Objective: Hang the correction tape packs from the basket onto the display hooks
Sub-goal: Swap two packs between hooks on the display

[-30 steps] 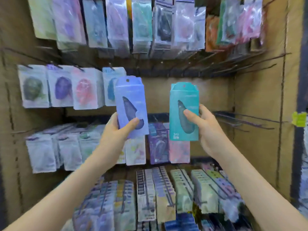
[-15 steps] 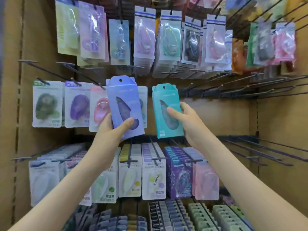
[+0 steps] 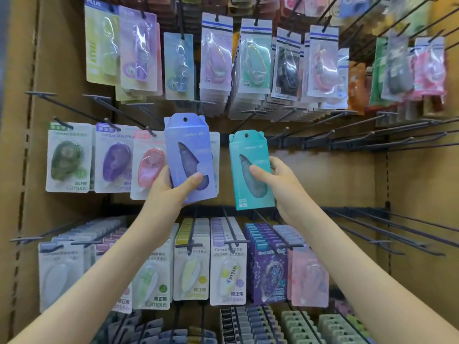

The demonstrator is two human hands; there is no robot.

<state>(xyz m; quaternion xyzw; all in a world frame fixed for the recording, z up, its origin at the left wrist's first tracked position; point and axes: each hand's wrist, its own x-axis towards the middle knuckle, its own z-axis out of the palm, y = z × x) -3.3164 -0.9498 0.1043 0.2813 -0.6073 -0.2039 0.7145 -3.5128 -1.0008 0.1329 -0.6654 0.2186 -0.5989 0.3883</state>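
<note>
My left hand [image 3: 171, 192] grips a lilac-blue correction tape pack [image 3: 190, 145] by its lower part, thumb across the front. The pack stands upright in front of the middle row, its hang hole at the top. My right hand [image 3: 278, 184] grips a teal correction tape pack [image 3: 249, 155] by its right side, thumb on the window. This teal pack is held upright a little lower and to the right. Several bare black display hooks [image 3: 347, 137] jut out to the right of the teal pack. The basket is not in view.
A cardboard-backed display wall [image 3: 323, 182] holds rows of hanging correction tape packs above, left and below. Campus packs [image 3: 113, 158] hang left of my left hand. Long bare hooks [image 3: 397, 229] stick out at the lower right. More full hooks hang at the top.
Both hands have held their packs throughout. My view has tilted upward, so the upper rows show more, and both packs sit closer to the middle row of hooks.
</note>
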